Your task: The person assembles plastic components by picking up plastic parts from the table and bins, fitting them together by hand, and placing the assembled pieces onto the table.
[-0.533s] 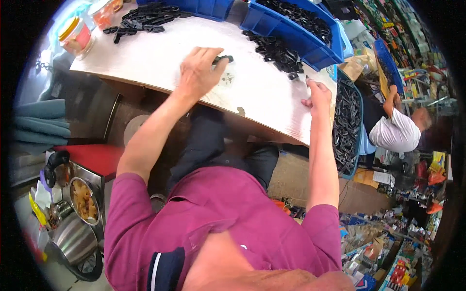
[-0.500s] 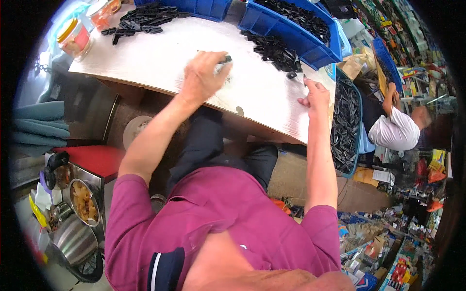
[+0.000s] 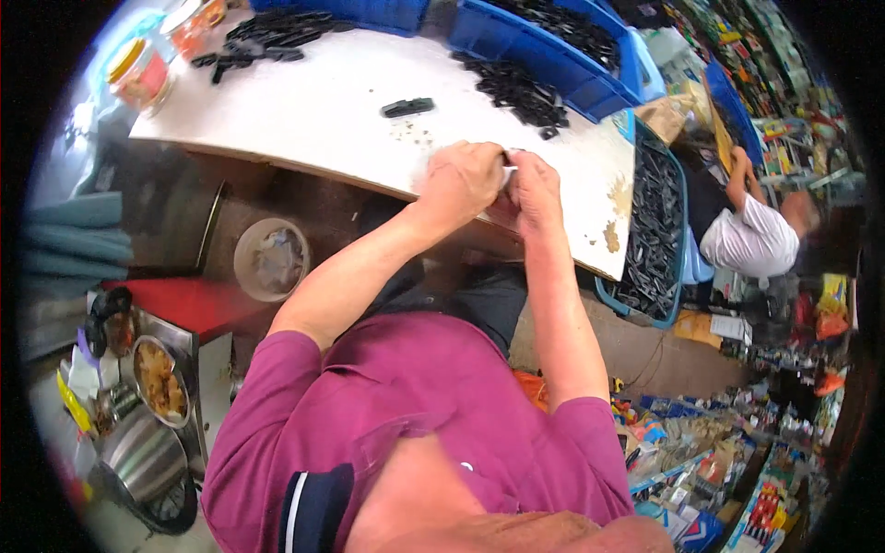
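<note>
My left hand [image 3: 461, 180] and my right hand [image 3: 536, 189] meet over the near edge of the white tabletop [image 3: 323, 115]. Both are closed, fingertips together, around a small black piece [image 3: 510, 158]; a whitish bit shows beside it, and my fingers hide most of its shape. Beyond my left hand a single slim black plastic piece [image 3: 407, 108] lies by itself, with tiny specks scattered near it. Farther right is a loose heap of similar black pieces [image 3: 516, 92], touched by neither hand.
Blue bins [image 3: 553, 69] of black parts stand along the far side. Another black pile [image 3: 267, 41] and lidded jars [image 3: 140, 74] sit at far left. Right of the table is a full teal crate [image 3: 684, 230]. A bucket [image 3: 272, 260] stands below; another person [image 3: 751, 240] sits at right.
My left hand has left the slim black piece lying on the table and moved right and nearer. My right hand has come back from the right-hand heap to meet it.
</note>
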{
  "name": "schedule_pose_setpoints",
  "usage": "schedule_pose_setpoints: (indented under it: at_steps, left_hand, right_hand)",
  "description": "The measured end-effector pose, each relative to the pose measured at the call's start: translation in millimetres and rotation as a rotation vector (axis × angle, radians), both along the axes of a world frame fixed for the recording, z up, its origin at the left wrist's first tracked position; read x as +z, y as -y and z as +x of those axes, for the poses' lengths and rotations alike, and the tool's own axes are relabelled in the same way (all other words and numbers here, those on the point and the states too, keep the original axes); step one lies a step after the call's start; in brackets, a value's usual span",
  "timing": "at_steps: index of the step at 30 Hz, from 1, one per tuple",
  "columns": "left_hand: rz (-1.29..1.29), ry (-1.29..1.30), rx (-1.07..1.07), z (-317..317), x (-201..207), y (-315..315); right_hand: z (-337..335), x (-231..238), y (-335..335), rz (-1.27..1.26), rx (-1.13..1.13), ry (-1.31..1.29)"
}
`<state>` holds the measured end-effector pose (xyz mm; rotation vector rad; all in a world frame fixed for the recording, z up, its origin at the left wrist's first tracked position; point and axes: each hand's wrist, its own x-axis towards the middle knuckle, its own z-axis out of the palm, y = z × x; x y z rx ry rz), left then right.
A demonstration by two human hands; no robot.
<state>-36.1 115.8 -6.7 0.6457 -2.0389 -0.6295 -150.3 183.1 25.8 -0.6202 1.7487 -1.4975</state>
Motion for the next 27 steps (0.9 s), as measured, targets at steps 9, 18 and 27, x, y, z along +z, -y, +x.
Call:
schedule_pose_setpoints:
  at_steps: [9, 18, 27]
  left_hand:
    - [-0.139, 0.167, 0.337, 51, 12, 34]
    - [-0.115, 0.311, 0.24, 63, 0, 77]
    - [0.487, -0.138, -0.205, 29, 10, 17]
  right_hand:
    - [17, 2, -6, -0.132, 0.01, 0.119]
    - [17, 1, -4, -0.183, -0.056, 0.149]
    - [17, -4, -4, -0.225, -0.204, 0.135]
